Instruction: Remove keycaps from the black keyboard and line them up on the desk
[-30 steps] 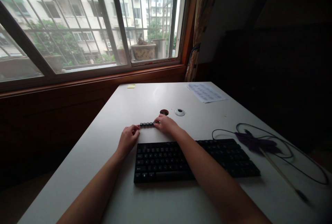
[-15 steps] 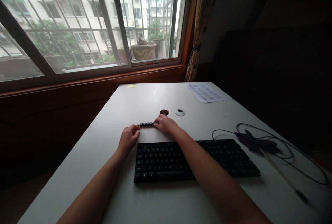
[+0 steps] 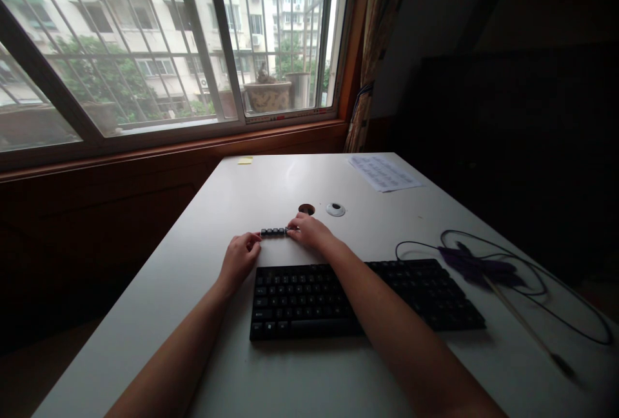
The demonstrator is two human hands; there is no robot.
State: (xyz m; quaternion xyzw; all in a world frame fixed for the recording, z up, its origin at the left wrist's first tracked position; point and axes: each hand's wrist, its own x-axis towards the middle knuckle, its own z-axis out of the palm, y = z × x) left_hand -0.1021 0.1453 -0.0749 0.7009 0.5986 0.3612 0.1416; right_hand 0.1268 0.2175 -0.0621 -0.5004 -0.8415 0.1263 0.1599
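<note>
Apparently to steady the row, the left hand [image 3: 240, 257] and right hand [image 3: 310, 231], half curled, sit at either end of the small keys [image 3: 273, 232] (whether either pinches one, I can't tell); the keyboard [image 3: 302, 302] lies nearer.

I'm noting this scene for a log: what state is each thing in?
Black keycaps: lined up in a row
Left hand: fingers bent, at the row's left end
Right hand: fingers bent, at its right end
Black keyboard: flat, partly hidden
Keyboard cable: loosely looped
Purple fabric item: lying down
Printed sheets: flat
Yellow sticky note: flat
Desk hole: uncovered
White ring: beside the hole
Curtain: gathered, tied
Sliding window: open or shut unclear
</note>
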